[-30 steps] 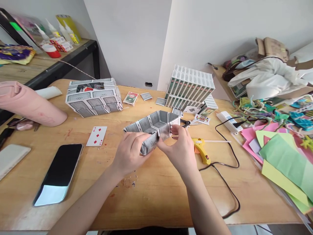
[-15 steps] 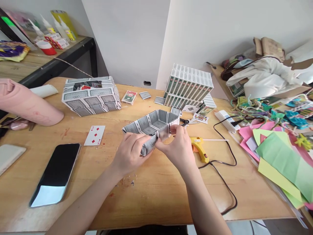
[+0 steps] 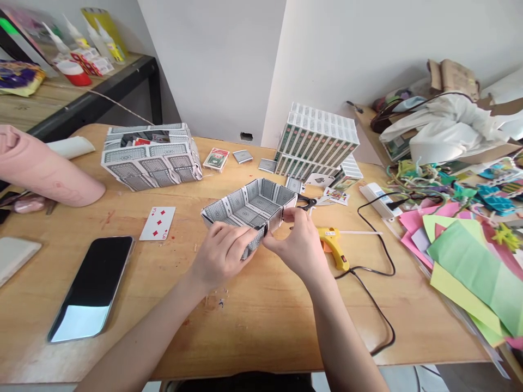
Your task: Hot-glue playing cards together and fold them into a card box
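Observation:
An open-topped box made of playing cards (image 3: 245, 209), with grey patterned card backs on its walls and floor, is between my hands, tilted above the wooden table. My left hand (image 3: 224, 253) is closed on its near wall, fingers over the rim. At the right end of that wall, my right hand (image 3: 300, 239) pinches the box with thumb and fingers. Behind my right hand lie black-handled scissors (image 3: 305, 201), partly covered. A yellow glue gun (image 3: 335, 247) rests just to the right of this hand.
A larger card box (image 3: 151, 158) stands at the back left. Stacked card packs (image 3: 316, 141) rise at the back. A phone (image 3: 93, 286) and a three of diamonds (image 3: 157, 223) lie left. A black cord (image 3: 382, 310) and coloured paper (image 3: 469, 267) are on the right.
The card box has tipped slightly, so more of its inside floor shows. My left hand has shifted a little to the right along the near wall.

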Available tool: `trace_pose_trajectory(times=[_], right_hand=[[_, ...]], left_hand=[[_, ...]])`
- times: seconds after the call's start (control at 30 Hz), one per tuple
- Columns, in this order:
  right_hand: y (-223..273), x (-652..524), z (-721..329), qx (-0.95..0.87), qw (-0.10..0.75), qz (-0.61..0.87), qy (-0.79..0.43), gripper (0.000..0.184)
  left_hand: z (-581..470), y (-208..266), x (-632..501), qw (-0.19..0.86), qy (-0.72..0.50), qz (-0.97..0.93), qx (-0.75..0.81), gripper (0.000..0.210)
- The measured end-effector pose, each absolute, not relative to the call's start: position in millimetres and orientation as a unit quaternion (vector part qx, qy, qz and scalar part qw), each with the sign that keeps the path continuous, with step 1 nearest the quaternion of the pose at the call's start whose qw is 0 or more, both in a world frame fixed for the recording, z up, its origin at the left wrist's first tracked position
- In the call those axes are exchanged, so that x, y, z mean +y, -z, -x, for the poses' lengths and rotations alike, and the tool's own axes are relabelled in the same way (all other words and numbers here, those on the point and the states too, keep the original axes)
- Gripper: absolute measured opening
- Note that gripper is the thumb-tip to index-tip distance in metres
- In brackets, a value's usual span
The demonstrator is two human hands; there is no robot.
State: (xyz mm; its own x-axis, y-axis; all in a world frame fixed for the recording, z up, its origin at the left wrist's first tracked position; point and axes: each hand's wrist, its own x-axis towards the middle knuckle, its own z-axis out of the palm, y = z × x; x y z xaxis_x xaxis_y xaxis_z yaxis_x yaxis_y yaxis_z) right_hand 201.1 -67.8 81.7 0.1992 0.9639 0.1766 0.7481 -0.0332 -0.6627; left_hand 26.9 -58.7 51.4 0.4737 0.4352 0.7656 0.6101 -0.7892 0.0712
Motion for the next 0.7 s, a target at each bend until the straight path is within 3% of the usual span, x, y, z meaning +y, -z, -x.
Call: trace_pose_trajectory(times=[0.17, 0.4, 0.7], right_hand=[[-71, -66, -208, -0.578, 0.374, 0.700, -0.187, 0.025], [-74, -72, -207, -0.588, 0.406, 0.652, -0.254, 0.044], [-75, -70, -197, -0.598, 0.398, 0.666, -0.200, 0.043]], left_hand=[[-24, -55, -60, 0.090, 0.443, 0.828, -0.331, 0.047], [-24, -57, -58, 0.103, 0.448, 0.814, -0.354, 0.049], [-23, -57, -59, 0.105, 0.446, 0.816, -0.353, 0.044]])
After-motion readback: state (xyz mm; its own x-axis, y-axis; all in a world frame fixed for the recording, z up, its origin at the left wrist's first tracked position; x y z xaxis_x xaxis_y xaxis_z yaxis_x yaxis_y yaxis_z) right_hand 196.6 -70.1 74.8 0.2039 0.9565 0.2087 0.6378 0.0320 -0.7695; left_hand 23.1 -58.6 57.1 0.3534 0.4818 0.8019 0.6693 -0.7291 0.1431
